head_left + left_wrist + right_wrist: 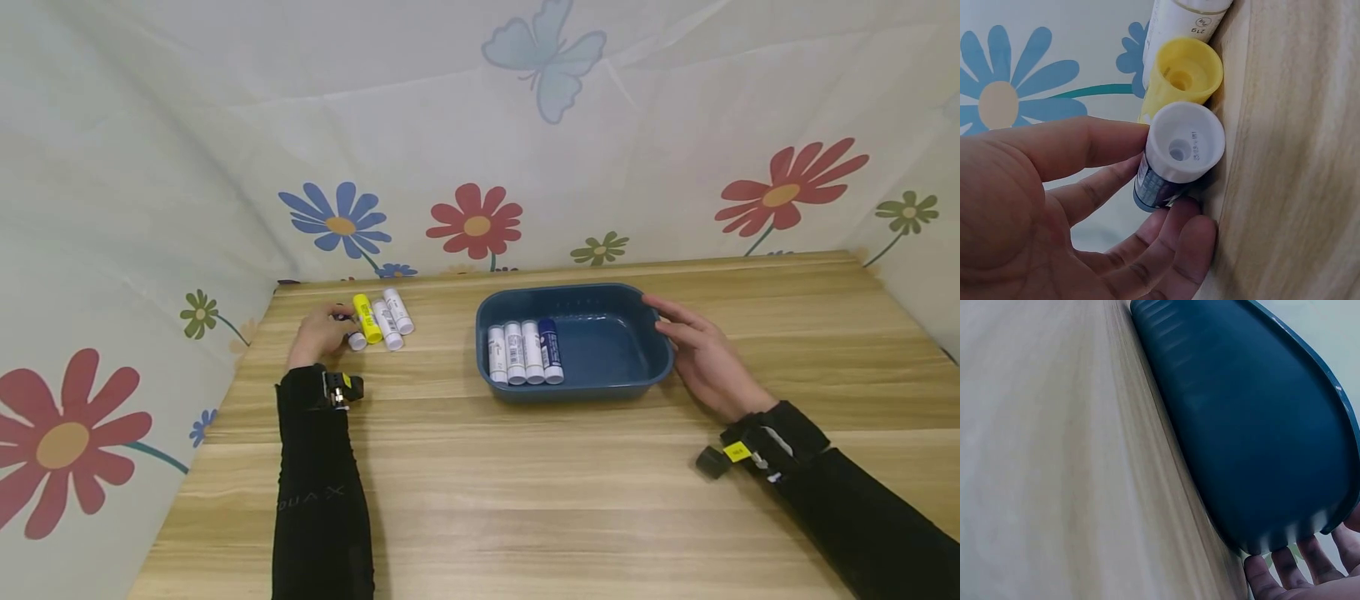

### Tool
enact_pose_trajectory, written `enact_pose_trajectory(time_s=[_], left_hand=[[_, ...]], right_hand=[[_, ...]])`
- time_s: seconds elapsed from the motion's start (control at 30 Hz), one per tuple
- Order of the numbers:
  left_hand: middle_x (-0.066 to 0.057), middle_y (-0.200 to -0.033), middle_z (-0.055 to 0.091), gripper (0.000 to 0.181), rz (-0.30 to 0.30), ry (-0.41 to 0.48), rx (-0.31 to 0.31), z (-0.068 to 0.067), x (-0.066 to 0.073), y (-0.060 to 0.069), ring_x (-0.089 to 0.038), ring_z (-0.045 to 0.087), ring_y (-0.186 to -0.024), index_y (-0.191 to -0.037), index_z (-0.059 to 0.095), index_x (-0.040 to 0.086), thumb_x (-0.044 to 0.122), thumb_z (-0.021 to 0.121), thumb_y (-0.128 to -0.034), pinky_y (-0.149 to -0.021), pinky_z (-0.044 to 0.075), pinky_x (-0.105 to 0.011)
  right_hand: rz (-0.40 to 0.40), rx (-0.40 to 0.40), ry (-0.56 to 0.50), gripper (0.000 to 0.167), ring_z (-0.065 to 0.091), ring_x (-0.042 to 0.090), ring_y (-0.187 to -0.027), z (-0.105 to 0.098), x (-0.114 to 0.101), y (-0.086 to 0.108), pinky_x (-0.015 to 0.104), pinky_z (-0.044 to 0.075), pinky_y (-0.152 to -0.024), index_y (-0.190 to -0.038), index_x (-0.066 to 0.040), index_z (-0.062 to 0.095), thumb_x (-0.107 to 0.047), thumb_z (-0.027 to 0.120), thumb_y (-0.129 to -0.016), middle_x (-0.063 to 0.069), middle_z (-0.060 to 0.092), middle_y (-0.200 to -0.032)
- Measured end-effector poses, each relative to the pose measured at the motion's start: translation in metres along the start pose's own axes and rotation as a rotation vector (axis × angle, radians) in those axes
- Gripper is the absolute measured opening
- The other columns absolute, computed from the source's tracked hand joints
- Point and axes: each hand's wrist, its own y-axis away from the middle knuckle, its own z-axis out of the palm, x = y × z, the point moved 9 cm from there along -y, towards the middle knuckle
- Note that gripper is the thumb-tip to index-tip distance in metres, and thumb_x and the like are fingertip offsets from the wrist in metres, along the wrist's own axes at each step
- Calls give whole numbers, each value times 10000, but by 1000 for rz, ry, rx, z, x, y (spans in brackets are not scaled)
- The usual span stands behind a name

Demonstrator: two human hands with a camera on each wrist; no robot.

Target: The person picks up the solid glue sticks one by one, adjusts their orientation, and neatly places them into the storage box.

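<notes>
My left hand (317, 335) pinches a navy glue stick (1159, 187) with a white base, which lies on the table at the left. Right beside it lies a yellow glue stick (367, 318), then two white glue sticks (387, 324). In the left wrist view, the thumb touches the white base while the other fingers curl around the far side. With fairly straight fingers, my right hand (708, 360) touches the right end of a blue tray (573, 392). Inside the tray, several glue sticks (514, 353) stand in a row at the left, the rightmost one navy.
The wooden table (480, 492) runs back to a white cloth backdrop (420, 125) printed with flowers and a butterfly. More of this cloth hangs at the left and right sides. Black wrist cameras (347, 387) are strapped over both sleeves.
</notes>
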Motion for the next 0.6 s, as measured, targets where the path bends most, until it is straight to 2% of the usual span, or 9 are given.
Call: enact_pose_trajectory(time_s=[0.13,0.23,0.37,0.43,0.6], left_hand=[[-246,-1488,470,526,-8,45,8,1,-5,-3,-326,531,-1133,-1533,474,25,180,568,-1039,-761,473,-286],[-234,-1416,513,502,-20,63,34,-2,-8,-3,-274,565,-1015,-1494,516,28,175,573,-1018,-696,494,-256],[-221,-1308,554,461,-26,30,69,-8,-9,1,-207,572,-860,-1432,559,10,170,550,-999,-629,489,-223],[-223,-1291,564,449,-29,22,79,-9,-10,2,-200,578,-842,-1417,569,1,168,555,-1001,-616,489,-212],[-234,-1327,548,432,-43,43,85,-8,-10,4,-233,570,-923,-1411,576,0,175,599,-1017,-631,492,-215]], right_hand=[[-5,0,-13,515,307,68,-1446,0,0,0,144,382,-1057,-1605,-59,379,-134,498,-1110,0,304,-1628],[-9,-4,-23,513,299,63,-1453,1,-1,0,145,380,-1058,-1606,-55,376,-125,493,-1111,0,302,-1628],[-11,-7,-21,515,291,63,-1463,1,-1,1,146,378,-1061,-1609,-50,367,-124,486,-1113,3,296,-1631],[-9,-7,-12,519,288,65,-1464,1,-1,1,143,376,-1064,-1611,-48,360,-130,487,-1114,5,295,-1632],[-1,-6,5,534,281,68,-1467,1,-2,1,132,371,-1066,-1617,-51,345,-147,495,-1113,7,288,-1639]])
